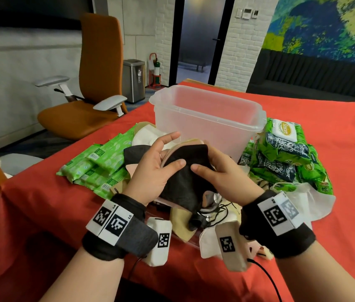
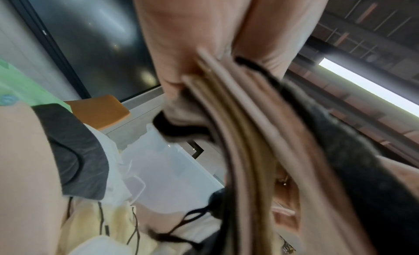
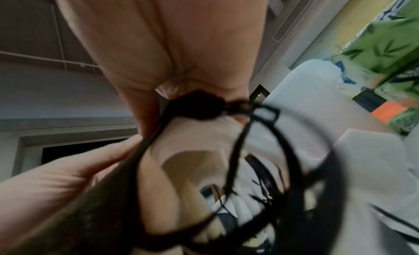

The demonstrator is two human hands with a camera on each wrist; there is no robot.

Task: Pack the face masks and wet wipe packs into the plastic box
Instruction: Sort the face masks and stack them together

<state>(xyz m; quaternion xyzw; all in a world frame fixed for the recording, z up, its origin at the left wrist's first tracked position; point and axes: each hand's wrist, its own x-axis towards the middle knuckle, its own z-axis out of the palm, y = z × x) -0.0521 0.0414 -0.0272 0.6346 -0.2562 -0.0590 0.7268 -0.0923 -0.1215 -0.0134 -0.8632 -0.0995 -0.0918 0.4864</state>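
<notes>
**Mask stack in both hands, box just behind**

Left hand (image 1: pixel 150 168) and right hand (image 1: pixel 217 177) both pinch a stack of face masks (image 1: pixel 183 171), black one on top, tan/pink beneath, at frame centre. Stack's long axis runs lower right to upper left. Plastic box (image 1: pixel 207 118) sits right above the hands in frame, mouth up; looks empty, tho its walls are cloudy. Neither hand clearly nearer. Wet wipe packs (image 1: pixel 281 153) right of box, slim green packs (image 1: pixel 100 162) left, loose masks (image 1: pixel 207 240) below on tabletop (image 1: pixel 346 192).
</notes>
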